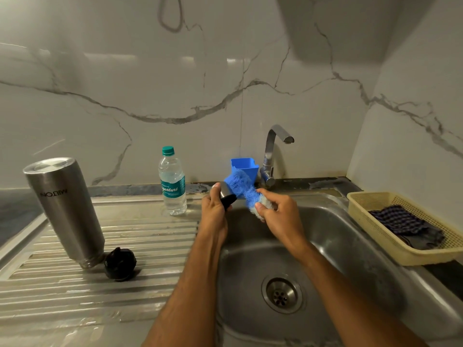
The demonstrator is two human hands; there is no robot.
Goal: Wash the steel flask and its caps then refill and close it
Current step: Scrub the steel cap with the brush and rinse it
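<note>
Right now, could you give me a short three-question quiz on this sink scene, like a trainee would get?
1. True or false: the steel flask stands mouth-down on the draining board.
2. Which hand holds the steel cap: (a) left hand, (b) right hand?
3. What lies in the yellow basket?

Key: 1 true. 2 a; the right holds the blue brush. 3 a dark checked cloth.

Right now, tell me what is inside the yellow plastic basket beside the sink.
The yellow plastic basket holds a crumpled dark blue checked cloth lying on a darker grey cloth. Anything beneath them is covered, and the near wall hides the basket's floor.
</note>
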